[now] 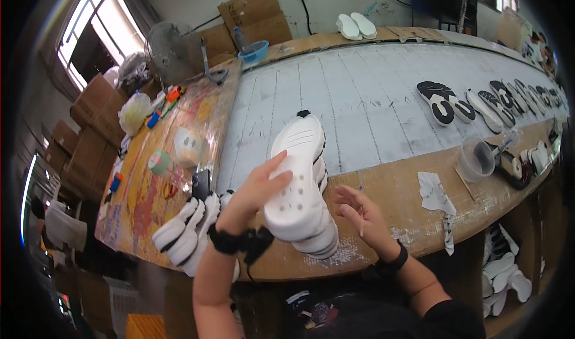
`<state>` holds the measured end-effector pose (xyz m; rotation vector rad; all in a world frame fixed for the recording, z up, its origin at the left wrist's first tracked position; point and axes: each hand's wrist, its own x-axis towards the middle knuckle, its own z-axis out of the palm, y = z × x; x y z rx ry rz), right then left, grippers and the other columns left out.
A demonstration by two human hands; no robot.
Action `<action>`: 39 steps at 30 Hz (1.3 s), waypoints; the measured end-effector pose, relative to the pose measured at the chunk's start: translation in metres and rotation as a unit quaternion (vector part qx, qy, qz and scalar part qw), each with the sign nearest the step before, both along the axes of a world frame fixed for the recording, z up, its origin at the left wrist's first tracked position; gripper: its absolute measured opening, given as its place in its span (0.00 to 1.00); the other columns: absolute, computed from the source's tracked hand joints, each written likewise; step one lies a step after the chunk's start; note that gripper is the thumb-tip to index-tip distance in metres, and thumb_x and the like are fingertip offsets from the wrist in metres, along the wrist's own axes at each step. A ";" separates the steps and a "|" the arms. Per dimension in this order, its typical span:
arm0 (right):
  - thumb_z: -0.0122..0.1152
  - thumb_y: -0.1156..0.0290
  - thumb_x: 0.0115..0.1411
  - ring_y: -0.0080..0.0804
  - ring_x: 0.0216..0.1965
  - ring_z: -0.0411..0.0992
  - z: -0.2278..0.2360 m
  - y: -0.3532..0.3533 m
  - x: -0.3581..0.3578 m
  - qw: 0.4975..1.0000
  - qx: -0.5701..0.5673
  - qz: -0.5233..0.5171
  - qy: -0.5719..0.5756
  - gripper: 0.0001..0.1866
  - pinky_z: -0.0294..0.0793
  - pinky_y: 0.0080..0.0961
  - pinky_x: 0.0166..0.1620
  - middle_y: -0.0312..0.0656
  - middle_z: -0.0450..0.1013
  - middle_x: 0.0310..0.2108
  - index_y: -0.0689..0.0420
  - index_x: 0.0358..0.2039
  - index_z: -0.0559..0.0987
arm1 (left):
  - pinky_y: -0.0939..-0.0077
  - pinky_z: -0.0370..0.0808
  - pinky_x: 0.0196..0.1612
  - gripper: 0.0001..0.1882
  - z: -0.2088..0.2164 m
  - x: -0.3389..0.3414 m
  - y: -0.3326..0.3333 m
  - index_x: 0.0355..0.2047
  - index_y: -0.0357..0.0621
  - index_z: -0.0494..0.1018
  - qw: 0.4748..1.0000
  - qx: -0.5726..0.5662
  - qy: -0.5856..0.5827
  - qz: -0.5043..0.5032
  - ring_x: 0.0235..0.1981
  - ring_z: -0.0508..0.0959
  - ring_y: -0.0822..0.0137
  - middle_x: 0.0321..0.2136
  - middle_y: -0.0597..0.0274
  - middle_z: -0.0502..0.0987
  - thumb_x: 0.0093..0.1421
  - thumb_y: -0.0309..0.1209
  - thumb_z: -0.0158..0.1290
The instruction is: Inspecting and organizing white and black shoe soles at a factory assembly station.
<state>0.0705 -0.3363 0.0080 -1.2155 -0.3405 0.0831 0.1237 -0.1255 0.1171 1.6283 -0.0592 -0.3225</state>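
In the middle, a white shoe sole (302, 180) lies on top of other white soles (320, 243) stacked at the table's front edge. It has several small round holes and some curved lines. My left hand (263, 186) grips its left side, with thumb and a finger over the upper face. My right hand (364, 218) is apart from the stack, just to its right, fingers curled. A thin, pale stick-like thing seems to be pinched in it; most of it is hidden. A black piece (304, 114) shows beyond the sole's far end.
White soles (188, 231) lean together at left, beside a bottle (171, 168). Black-and-white soles (446, 102) line the grey surface (359, 93) at right. A clear plastic cup (476, 159) and torn paper (434, 192) lie on the cardboard edge. More soles (503, 276) fill a shelf below.
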 end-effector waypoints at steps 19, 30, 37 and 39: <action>0.50 0.59 0.58 0.27 0.42 0.66 -0.052 0.062 0.026 0.978 -0.042 0.157 0.131 0.30 0.65 0.21 0.45 0.45 0.66 0.45 0.66 0.54 0.57 | 0.84 0.63 0.46 0.18 -0.045 -0.049 0.098 0.51 0.40 0.63 0.974 0.195 -0.067 -0.096 0.42 0.67 0.77 0.43 0.65 0.70 0.62 0.33 0.39; 0.44 0.64 0.61 0.20 0.37 0.66 0.003 -0.021 0.022 0.976 -0.172 0.096 0.095 0.18 0.66 0.18 0.42 0.37 0.71 0.36 0.63 0.47 0.69 | 0.80 0.65 0.48 0.19 -0.128 -0.104 0.062 0.52 0.38 0.59 0.975 -0.176 0.120 -0.065 0.44 0.68 0.74 0.45 0.63 0.68 0.61 0.28 0.40; 0.49 0.70 0.58 0.21 0.41 0.66 -0.014 -0.046 0.004 0.966 -0.189 0.088 0.154 0.21 0.65 0.18 0.45 0.38 0.69 0.42 0.63 0.51 0.64 | 0.76 0.63 0.51 0.24 -0.151 -0.104 0.042 0.53 0.33 0.55 0.958 -0.221 0.168 -0.066 0.46 0.68 0.69 0.49 0.57 0.65 0.64 0.39 0.33; 0.49 0.71 0.58 0.23 0.44 0.65 -0.017 -0.045 -0.001 0.976 -0.142 0.051 0.157 0.21 0.63 0.19 0.47 0.41 0.67 0.44 0.64 0.51 0.64 | 0.77 0.57 0.54 0.23 -0.154 -0.106 0.038 0.57 0.37 0.48 0.971 -0.184 0.145 -0.056 0.51 0.61 0.71 0.53 0.61 0.58 0.64 0.34 0.34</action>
